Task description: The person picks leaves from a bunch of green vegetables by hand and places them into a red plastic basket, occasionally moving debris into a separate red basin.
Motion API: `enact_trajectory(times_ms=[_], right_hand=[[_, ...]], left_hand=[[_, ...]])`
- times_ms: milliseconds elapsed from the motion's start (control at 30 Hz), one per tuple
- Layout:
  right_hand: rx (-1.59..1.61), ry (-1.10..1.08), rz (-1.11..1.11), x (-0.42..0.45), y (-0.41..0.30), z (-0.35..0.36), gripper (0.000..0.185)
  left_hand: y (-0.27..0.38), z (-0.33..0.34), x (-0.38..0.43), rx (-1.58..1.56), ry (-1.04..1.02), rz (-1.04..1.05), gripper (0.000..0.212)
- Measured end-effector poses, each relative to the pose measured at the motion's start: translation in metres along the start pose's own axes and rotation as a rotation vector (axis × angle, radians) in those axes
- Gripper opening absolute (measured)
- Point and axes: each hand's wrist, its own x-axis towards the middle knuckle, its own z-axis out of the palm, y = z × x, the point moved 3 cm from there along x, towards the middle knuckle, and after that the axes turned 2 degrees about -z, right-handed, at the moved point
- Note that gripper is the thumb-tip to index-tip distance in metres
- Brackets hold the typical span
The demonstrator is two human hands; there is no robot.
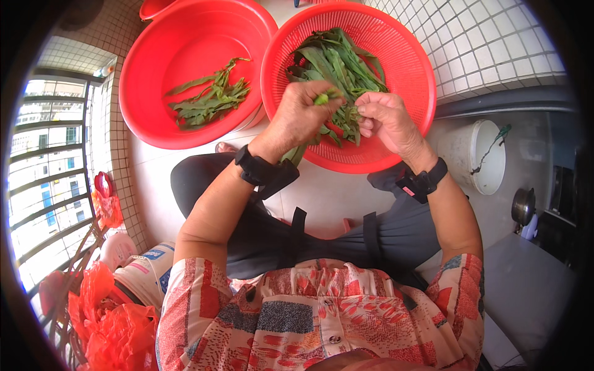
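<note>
My left hand is closed around a stalk of leafy greens, whose long leaves hang down below the palm. Close by on the right, my right hand pinches a small leafy piece between thumb and fingers. Both hands are over the near part of a red plastic colander, which holds a heap of long green leaves. Beside it on the left, a red plastic basin contains a smaller bunch of leafy greens. Black straps with devices circle both wrists.
A white plastic bucket stands at right, a dark green strand over its rim. A metal pot lies beyond it. Red plastic bags and a white printed bucket are at lower left, near a barred window. Tiled walls flank both sides.
</note>
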Motion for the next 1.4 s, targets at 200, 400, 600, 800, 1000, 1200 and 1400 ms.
enact_trajectory(times_ms=[200,400,600,800,1000,1200,1400], right_hand=[[0.072,0.008,0.028,-0.001,-0.003,0.005,0.014],[0.070,-0.002,-0.016,0.003,-0.003,0.001,0.013],[0.038,0.021,0.024,0.003,-0.003,0.001,0.010],[-0.100,0.046,0.001,0.003,0.001,0.007,0.013],[-0.168,0.050,-0.024,0.003,0.009,0.011,0.014],[-0.158,0.032,0.012,0.002,0.016,0.016,0.014],[-0.473,-0.046,0.196,0.009,0.024,-0.001,0.012]], left_hand=[[-0.003,0.009,-0.002,-0.020,-0.086,0.000,0.011],[-0.006,0.010,0.001,-0.026,-0.074,0.038,0.011],[-0.004,0.008,0.000,-0.036,-0.061,-0.050,0.011],[-0.008,0.008,0.002,-0.179,-0.042,-0.049,0.008],[-0.004,0.011,-0.001,-0.154,0.056,0.013,0.008],[-0.009,0.004,0.003,-0.273,0.152,0.000,0.008],[0.024,-0.040,0.003,-0.376,0.320,0.157,0.011]])
